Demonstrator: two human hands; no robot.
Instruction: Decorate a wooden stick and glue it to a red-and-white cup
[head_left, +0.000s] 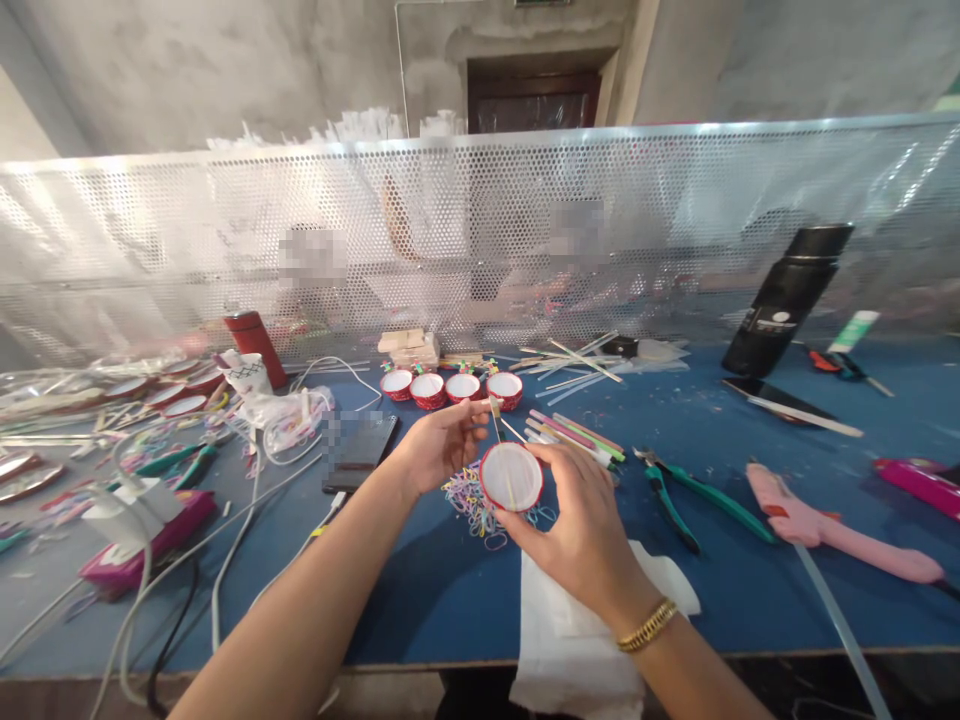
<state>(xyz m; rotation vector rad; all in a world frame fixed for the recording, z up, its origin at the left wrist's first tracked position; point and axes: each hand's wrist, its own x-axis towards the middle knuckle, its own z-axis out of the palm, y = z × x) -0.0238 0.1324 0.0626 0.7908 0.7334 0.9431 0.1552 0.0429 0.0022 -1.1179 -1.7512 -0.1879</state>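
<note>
My right hand [577,520] holds a small round drum [511,477] with a white face and a red rim, fingers wrapped round its edge. My left hand [442,442] pinches a thin stick [496,420] just above the drum. Under both hands lies a heap of coloured rubber bands [469,500] on the blue table [450,590]. Behind them stands a row of several more small red drums [452,388].
Green-handled pliers [690,495] and a pink glue gun [825,525] lie to the right, a black bottle [787,300] beyond. A phone [361,448], white cables [225,550] and a pink box [142,540] are on the left. White paper [570,640] hangs over the front edge. A perforated metal screen [480,230] backs the table.
</note>
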